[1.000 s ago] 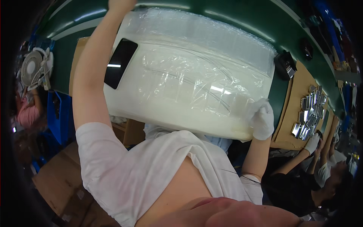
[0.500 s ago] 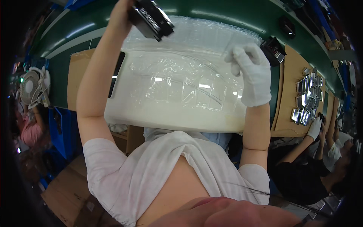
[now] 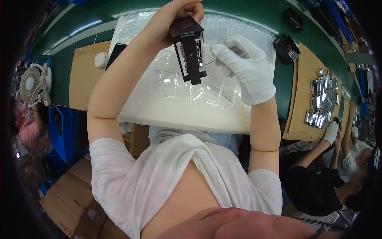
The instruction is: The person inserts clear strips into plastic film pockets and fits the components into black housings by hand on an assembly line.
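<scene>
My bare left hand [image 3: 165, 22] is closed round the upper part of a black lantern-shaped lamp housing [image 3: 191, 51]. The housing hangs upright over the table, a black strap running down its near side and bright, shiny parts showing within the frame. In a white glove, my right hand [image 3: 244, 69] is just right of the housing, its fingers and thumb pinched together. A thin clear pane [image 3: 218, 36] stands out from the gloved fingers toward the housing and seems held by them; its edges are faint. Whether the pane touches the housing I cannot tell.
Clear plastic film [image 3: 199, 87] covers the white padded work surface [image 3: 179, 121]. Another black housing [image 3: 286, 49] stands at the right, near cardboard with several shiny metal pieces [image 3: 324, 99]. A co-worker [image 3: 318, 187] sits at the right. A fan [image 3: 31, 83] and blue bin [image 3: 61, 135] are at the left.
My left hand has brought the lamp housing right and down, turning it from tilted to upright. My gloved right hand has moved left toward it with the clear pane.
</scene>
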`<state>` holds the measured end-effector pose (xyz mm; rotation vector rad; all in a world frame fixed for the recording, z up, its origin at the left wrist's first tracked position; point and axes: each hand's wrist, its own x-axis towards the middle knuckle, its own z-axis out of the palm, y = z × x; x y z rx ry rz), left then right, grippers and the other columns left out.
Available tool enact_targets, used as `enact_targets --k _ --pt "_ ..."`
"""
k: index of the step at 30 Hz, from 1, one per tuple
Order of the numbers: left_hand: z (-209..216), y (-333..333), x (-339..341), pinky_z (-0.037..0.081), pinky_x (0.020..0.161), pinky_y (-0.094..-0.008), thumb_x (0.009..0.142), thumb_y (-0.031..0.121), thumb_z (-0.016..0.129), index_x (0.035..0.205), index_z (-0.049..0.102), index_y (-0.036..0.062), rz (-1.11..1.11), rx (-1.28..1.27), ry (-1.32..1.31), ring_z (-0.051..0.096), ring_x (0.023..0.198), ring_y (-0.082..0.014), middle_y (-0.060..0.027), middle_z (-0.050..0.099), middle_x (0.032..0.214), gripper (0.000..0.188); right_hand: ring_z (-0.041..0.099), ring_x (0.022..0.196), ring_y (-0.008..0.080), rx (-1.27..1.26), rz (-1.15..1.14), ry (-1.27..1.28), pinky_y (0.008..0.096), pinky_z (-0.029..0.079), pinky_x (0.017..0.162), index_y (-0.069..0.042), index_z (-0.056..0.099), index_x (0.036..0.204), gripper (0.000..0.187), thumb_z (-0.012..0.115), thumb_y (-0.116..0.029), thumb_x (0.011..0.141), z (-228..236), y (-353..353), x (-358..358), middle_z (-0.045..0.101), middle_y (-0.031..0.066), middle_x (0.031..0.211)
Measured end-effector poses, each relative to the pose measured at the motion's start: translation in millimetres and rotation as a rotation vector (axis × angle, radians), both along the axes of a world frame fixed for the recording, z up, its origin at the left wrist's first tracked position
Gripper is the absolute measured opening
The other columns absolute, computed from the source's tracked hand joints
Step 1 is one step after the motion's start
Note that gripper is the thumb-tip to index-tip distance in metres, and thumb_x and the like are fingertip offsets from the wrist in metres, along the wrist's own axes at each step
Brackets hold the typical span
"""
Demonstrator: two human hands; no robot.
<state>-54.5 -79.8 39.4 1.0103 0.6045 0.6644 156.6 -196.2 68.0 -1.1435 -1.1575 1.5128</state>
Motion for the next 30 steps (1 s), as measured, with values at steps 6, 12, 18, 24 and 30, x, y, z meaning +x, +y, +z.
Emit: enact_targets --k 6,12,18,24,30 --pt "9.3 -18.5 24.3 0.041 0.061 -0.0225 0.099 0.039 0.051 0.068 0.060 0.0106 0.302 -0.096 0.120 0.053 0.059 -0.0120 -0.0029 0.063 0.067 0.043 0.048 0.060 0.0073 0.032 -0.025 -0.091 0.0209 0.041 0.055 -0.006 0.073 0.091 0.010 0.074 -0.016 0.094 -4.1 -3.1 3.3 0.063 -0.0007 0.070" --pt "14.5 -26.2 61.0 0.039 0.061 -0.0226 0.097 0.032 0.054 0.070 0.062 0.0098 0.496 -0.109 0.265 0.052 0.060 -0.0118 -0.0027 0.061 0.066 0.037 0.052 0.065 0.0107 0.325 -0.152 -0.420 0.0241 0.045 0.060 -0.004 0.072 0.094 0.013 0.072 -0.017 0.095 -27.0 0.1 14.7 0.066 0.0021 0.079" --pt "-7.7 29.9 29.5 0.042 0.065 -0.0244 0.099 0.028 0.055 0.088 0.067 0.0073 0.605 0.485 0.194 0.055 0.066 -0.0167 -0.0065 0.064 0.076 0.026 0.058 0.071 0.0140 0.694 -0.284 -0.793 0.0266 0.048 0.065 -0.002 0.071 0.098 0.018 0.070 -0.020 0.096 -46.1 -2.8 26.5 0.069 0.0059 0.091" --pt "6.6 3.3 29.0 0.043 0.068 -0.0238 0.102 0.026 0.058 0.094 0.070 0.0070 0.279 0.861 0.586 0.057 0.074 -0.0130 -0.0027 0.067 0.087 0.024 0.061 0.080 0.0232 0.381 0.187 -0.992 0.0332 0.050 0.073 -0.005 0.072 0.105 0.020 0.071 -0.020 0.092 -38.2 -41.2 27.8 0.068 0.0104 0.097" --pt "8.3 -50.9 23.7 0.053 0.066 -0.0304 0.101 0.027 0.059 0.084 0.072 0.0063 -0.162 0.922 0.793 0.059 0.058 -0.0222 -0.0037 0.064 0.064 0.030 0.063 0.087 0.0318 0.460 0.405 -1.201 0.0390 0.051 0.079 -0.007 0.070 0.112 0.028 0.072 -0.021 0.087 -44.9 -63.6 26.7 0.067 0.0127 0.098"
